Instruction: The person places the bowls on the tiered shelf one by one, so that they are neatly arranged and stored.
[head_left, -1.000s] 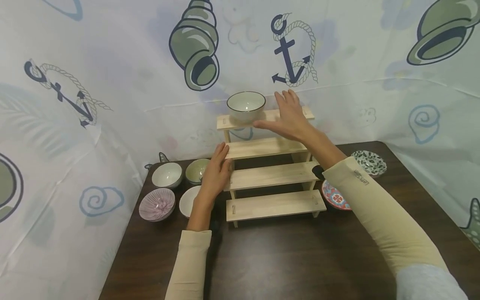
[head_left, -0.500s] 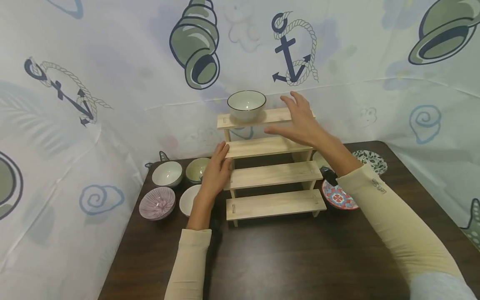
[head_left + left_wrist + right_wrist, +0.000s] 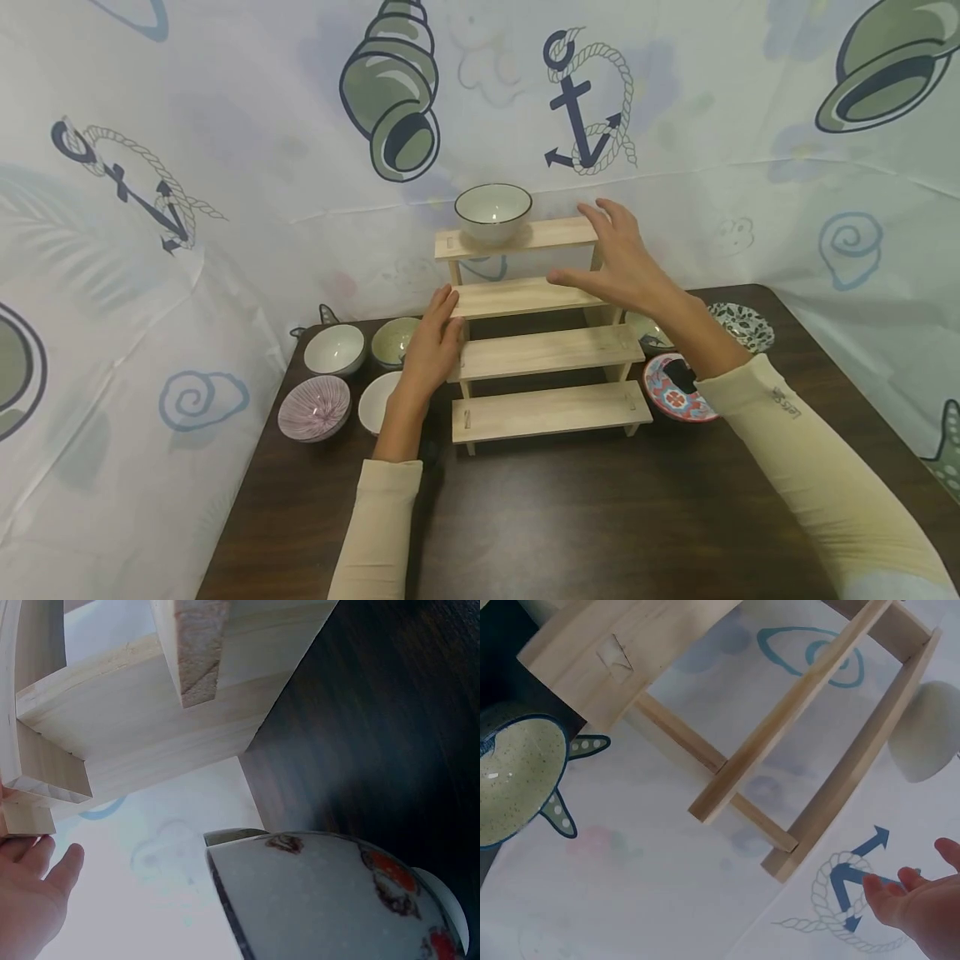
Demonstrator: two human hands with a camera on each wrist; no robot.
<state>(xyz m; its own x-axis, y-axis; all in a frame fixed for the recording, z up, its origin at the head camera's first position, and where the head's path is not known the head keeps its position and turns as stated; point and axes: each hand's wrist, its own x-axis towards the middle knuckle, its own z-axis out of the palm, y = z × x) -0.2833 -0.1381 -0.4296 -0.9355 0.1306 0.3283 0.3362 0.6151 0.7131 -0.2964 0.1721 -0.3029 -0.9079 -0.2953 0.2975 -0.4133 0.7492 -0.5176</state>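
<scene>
A white bowl with a dark rim [image 3: 492, 208] sits at the left end of the top tier of a stepped wooden rack [image 3: 551, 410]. My right hand [image 3: 626, 260], fingers and thumb spread apart, holds nothing and hovers by the rack's upper right end. In the right wrist view the same bowl [image 3: 928, 731] stands on the top tier, apart from the right fingers [image 3: 889, 896]. At the rack's left side my left hand [image 3: 431, 343] rests its fingertips against the end of the second tier from the top. The left wrist view shows these fingers [image 3: 66, 871] touching the wood.
Left of the rack stand a grey-white bowl [image 3: 334, 349], a purple-striped bowl [image 3: 315, 408], a green bowl [image 3: 392, 340] and a white bowl [image 3: 375, 404]. To its right are a red-blue patterned bowl [image 3: 671, 387], a speckled bowl [image 3: 643, 331] and a leaf-patterned dish [image 3: 742, 325]. A printed cloth hangs behind.
My right hand has moved right and slightly down, away from the white bowl on the top tier. The bowl and my left hand have stayed in place.
</scene>
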